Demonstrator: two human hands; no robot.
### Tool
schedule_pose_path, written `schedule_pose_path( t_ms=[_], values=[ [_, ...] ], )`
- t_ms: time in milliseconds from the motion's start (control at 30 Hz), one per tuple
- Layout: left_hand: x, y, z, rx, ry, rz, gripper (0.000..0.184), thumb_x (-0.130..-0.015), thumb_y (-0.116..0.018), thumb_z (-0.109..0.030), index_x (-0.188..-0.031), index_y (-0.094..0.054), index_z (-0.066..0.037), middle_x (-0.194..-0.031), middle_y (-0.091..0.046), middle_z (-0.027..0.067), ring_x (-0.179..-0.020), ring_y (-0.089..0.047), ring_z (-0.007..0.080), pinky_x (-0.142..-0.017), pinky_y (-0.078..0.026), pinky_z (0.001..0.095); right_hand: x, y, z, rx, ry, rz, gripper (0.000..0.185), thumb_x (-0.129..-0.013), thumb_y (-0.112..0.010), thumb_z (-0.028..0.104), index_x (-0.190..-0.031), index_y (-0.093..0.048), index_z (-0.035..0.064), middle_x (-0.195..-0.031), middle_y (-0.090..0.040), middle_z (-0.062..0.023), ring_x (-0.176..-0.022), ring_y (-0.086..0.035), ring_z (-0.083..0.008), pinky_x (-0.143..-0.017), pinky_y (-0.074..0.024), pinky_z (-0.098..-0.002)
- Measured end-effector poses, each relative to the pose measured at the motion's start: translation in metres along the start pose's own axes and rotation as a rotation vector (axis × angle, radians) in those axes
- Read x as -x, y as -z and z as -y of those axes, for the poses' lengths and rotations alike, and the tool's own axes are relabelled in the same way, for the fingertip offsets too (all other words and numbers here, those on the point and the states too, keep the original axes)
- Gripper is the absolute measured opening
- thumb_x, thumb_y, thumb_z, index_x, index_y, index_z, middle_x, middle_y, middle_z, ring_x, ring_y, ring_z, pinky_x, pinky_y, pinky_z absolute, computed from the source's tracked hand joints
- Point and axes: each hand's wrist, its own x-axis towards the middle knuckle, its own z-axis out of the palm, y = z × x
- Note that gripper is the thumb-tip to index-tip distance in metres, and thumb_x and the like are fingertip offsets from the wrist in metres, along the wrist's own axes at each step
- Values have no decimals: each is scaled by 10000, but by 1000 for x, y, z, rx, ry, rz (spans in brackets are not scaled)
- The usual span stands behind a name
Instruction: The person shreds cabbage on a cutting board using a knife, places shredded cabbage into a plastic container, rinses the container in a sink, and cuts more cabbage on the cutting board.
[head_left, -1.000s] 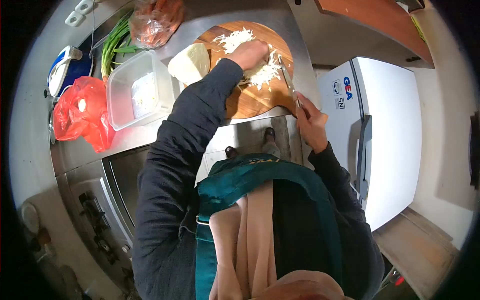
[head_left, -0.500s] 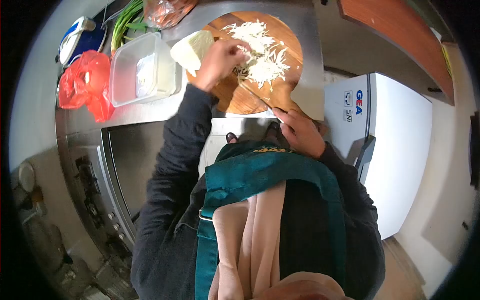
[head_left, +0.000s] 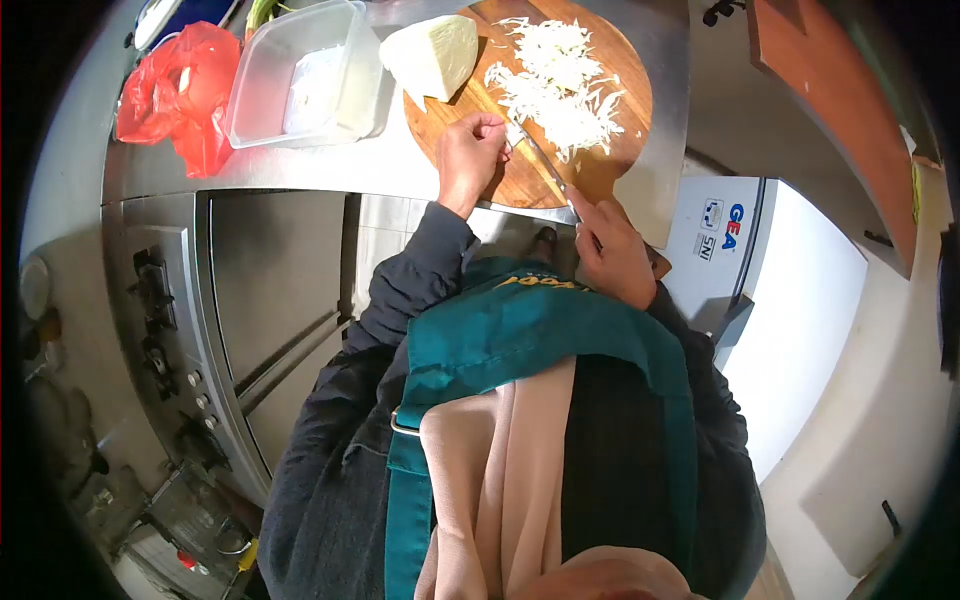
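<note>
A good heap of shredded cabbage (head_left: 565, 85) is down on the board (head_left: 636, 100), with a big uncut cabbage chunk (head_left: 432, 58) at its left edge! Right hand (head_left: 615, 250) clamped round the knife (head_left: 545, 162) over the near side; left hand (head_left: 468, 160) there too, fingertips bunched together, grip unclear.
</note>
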Motion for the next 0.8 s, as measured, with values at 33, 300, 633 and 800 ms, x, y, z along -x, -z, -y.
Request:
schedule_pose_path(
  t_ms=[33,300,633,800],
  values=[
    [0,2,-1,-31,-3,11,143,-828,-599,-53,-899,-642,64,-664,-650,82,-573,-634,117,-534,-496,247,-1,1,1,3,1,2,453,-840,-520,91,-1292,-495,97,-812,-489,-122,-699,-556,-288,-628,-471,-402],
    [1,6,-5,-273,-165,35,303,-794,-631,-45,-1068,-522,28,-733,-630,69,-657,-616,134,-607,-487,252,-2,6,5,64,32,32,476,-846,-522,95,-1318,-463,116,-828,-473,-108,-681,-555,-289,-598,-472,-402],
    [-4,2,-11,-422,-144,-4,470,-725,-675,-48,-1129,-444,11,-712,-617,91,-672,-617,208,-644,-477,312,-10,-8,-13,227,124,27,546,-824,-543,91,-1352,-407,109,-863,-491,-119,-685,-563,-295,-573,-487,-388],
    [-4,1,-9,-417,-158,-10,495,-724,-673,-43,-1148,-426,20,-718,-623,104,-683,-624,220,-646,-480,319,-9,3,1,201,122,54,545,-820,-542,90,-1348,-409,112,-872,-502,-117,-680,-569,-294,-568,-489,-390]
  ],
)
